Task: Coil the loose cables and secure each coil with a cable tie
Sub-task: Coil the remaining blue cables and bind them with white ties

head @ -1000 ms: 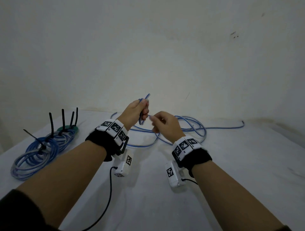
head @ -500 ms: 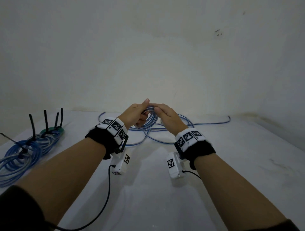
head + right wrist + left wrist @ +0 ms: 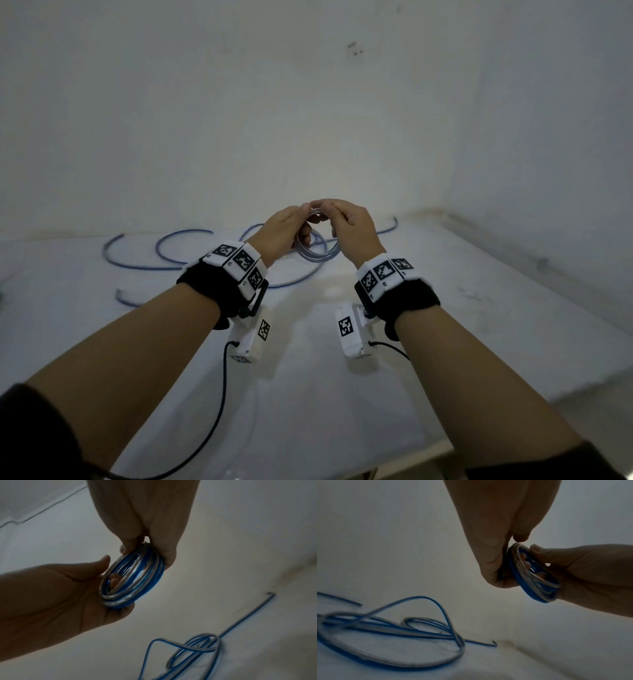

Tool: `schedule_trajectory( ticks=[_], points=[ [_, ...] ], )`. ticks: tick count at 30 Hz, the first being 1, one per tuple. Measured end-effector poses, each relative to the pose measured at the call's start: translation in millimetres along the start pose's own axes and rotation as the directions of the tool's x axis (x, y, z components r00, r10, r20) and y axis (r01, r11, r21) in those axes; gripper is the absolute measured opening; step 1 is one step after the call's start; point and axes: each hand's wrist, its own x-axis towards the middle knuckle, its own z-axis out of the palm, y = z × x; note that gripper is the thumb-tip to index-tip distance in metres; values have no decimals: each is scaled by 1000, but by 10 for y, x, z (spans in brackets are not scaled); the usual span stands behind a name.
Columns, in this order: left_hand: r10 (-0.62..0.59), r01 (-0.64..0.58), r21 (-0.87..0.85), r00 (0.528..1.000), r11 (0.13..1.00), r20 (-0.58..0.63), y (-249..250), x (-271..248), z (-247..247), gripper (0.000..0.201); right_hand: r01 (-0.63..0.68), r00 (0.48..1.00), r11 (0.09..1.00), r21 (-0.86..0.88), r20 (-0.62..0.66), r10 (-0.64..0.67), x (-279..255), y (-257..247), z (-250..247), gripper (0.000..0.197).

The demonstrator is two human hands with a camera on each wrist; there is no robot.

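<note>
Two bare forearms reach forward over a white table point(image 3: 308, 394), each wrist wearing a black band with a white camera box. Above the table, the left hand point(image 3: 281, 233) and right hand point(image 3: 352, 229) meet around a small coil point(image 3: 317, 253) of blue and silver cable. The left fingers curl through the ring and grip it; the right thumb and fingers pinch its top. Beyond the hands, the loose cable point(image 3: 157, 253) lies in slack loops on the table, before a pale wall point(image 3: 308, 102).
</note>
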Motion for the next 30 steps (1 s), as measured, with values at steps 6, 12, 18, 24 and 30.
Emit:
schedule_trajectory(
  ticks=[6,12,18,24,30],
  points=[
    [-76,125,-258,978,958,193,-11,130,709,26,-93,993,994,-66,-74,88,-178,223,-606,25],
    [-160,194,-131,958,972,236,-27,204,1304,29,-338,940,941,-15,41,338,-385,365,-1224,28],
    [-175,196,-56,949,979,263,-69,277,1574,31,-546,834,767,-337,-125,538,-540,643,-1939,12],
    [-209,225,-28,940,974,269,-105,309,1712,31,-330,676,258,-908,-37,736,-678,810,-2502,22],
    [-247,266,-42,933,963,262,-95,340,1776,30,-198,584,201,-959,49,810,-718,985,-2511,27]
  ],
)
